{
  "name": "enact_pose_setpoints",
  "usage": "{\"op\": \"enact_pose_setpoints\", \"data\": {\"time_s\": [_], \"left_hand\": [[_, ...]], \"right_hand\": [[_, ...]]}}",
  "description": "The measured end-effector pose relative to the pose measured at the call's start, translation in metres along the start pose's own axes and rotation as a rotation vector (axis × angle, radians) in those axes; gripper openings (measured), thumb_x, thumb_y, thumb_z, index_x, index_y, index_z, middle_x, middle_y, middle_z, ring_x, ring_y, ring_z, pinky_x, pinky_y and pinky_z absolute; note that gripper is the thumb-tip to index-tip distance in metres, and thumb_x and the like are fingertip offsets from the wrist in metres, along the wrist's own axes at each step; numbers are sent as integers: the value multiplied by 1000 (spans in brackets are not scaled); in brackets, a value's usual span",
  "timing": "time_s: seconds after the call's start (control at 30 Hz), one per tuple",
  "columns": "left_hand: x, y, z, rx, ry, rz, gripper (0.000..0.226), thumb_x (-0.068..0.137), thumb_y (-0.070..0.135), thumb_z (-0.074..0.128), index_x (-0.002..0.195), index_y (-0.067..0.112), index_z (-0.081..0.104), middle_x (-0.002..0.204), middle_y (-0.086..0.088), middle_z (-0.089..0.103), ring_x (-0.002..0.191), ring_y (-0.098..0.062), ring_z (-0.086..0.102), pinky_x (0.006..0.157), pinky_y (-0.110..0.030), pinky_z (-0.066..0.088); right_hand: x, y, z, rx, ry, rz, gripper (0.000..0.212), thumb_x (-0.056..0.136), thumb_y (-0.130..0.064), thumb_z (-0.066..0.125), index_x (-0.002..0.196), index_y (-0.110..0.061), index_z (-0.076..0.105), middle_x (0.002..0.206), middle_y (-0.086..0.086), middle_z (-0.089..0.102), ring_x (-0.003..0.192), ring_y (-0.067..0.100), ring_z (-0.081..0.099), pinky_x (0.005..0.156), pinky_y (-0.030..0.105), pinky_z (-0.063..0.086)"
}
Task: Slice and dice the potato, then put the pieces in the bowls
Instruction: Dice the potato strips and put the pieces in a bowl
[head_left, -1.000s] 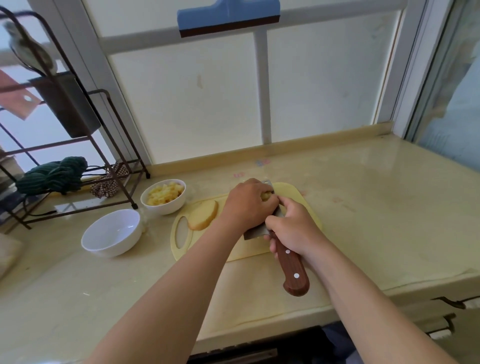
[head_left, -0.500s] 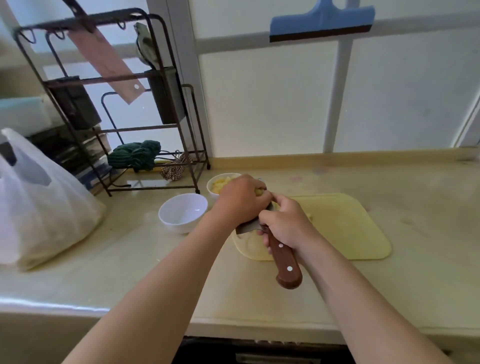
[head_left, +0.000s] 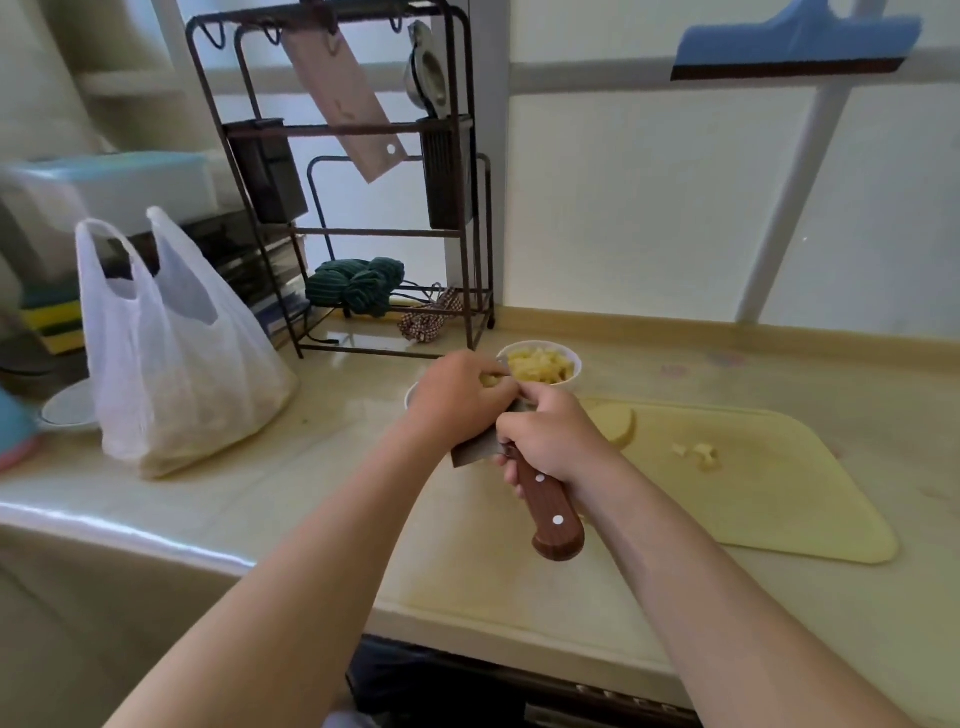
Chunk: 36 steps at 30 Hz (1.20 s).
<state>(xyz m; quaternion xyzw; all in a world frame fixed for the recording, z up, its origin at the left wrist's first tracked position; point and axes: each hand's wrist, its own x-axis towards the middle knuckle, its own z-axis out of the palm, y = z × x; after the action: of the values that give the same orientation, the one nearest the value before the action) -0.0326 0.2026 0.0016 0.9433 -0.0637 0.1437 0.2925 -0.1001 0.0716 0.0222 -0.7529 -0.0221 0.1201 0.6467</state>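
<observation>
My right hand (head_left: 556, 439) grips the wooden-handled knife (head_left: 550, 501), blade flat and pointing away towards the bowls. My left hand (head_left: 460, 397) is cupped over diced potato pieces (head_left: 491, 379) on the blade, just left of the white bowl (head_left: 571, 361) full of diced potato. A second white bowl (head_left: 411, 396) is almost wholly hidden under my left hand. On the yellow cutting board (head_left: 769, 483) lie a round potato slice (head_left: 618, 426) and a few loose dice (head_left: 698, 453).
A white plastic bag (head_left: 171, 358) stands on the counter at the left. Behind the bowls is a dark wire rack (head_left: 363, 171) with a green cloth (head_left: 358, 286) on its base. The counter's front edge runs below my arms.
Both hands, with the knife carrying potato dice, have moved left off the cutting board to the bowls. The view has swung left, showing the plastic bag.
</observation>
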Motion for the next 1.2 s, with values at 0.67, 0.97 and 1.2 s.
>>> {"op": "enact_pose_setpoints", "data": {"time_s": [0.67,0.97,1.2], "left_hand": [[17,-17,7,-87,49,-180,18,84,28,60,84,17,74,91,-8,73,88,-28,65,77,-43,57],[17,-19,9,-67,17,-231,30,69,20,42,76,7,68,76,-16,67,61,-20,43,56,-33,39],[13,-11,3,-154,55,-244,22,80,8,44,64,5,60,58,-9,58,52,-20,48,48,-30,47]], "right_hand": [[-2,-15,-19,-122,-59,79,35,93,4,48,119,-16,59,73,15,57,37,13,51,38,21,43],[-9,-24,-39,-171,-47,92,33,94,5,49,104,-25,54,69,13,58,41,16,49,39,21,41],[-8,-25,-44,-245,-42,107,68,93,4,50,156,-20,38,70,13,60,41,15,51,39,22,43]]}}
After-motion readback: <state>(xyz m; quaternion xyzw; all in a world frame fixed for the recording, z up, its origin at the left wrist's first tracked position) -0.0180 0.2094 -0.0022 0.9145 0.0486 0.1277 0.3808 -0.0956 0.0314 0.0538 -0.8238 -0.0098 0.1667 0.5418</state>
